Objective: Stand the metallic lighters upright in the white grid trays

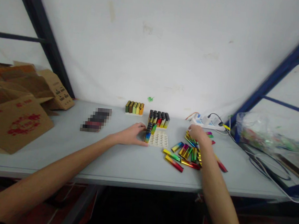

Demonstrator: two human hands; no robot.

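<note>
Left hand (pixel 132 134) spreads beside upright lighters (pixel 148 136) that a nudge could topple, while right hand (pixel 197 133), grip unclear, reaches scattered shiny pieces (pixel 177 147).

Loose lighter bodies (pixel 173 164): glossy, mirror-like metallic finish with smooth colour gradients; base material cannot be determined. Upright lighters (pixel 159 121): shiny bodies, dark tops. Tray (pixel 164 139): white moulded plastic, low sheen. Tabletop (pixel 114 162): smooth grey surface, matt to satin. Carton (pixel 13 125): brown corrugated cardboard, matt, creased. Rack frame (pixel 279 72): painted metal, smooth. Wall (pixel 169 58): matt white, scuffed. Power strip (pixel 203 122): smooth white plastic. Bag (pixel 253 125): clear plastic film, glossy, wrinkled.
</note>
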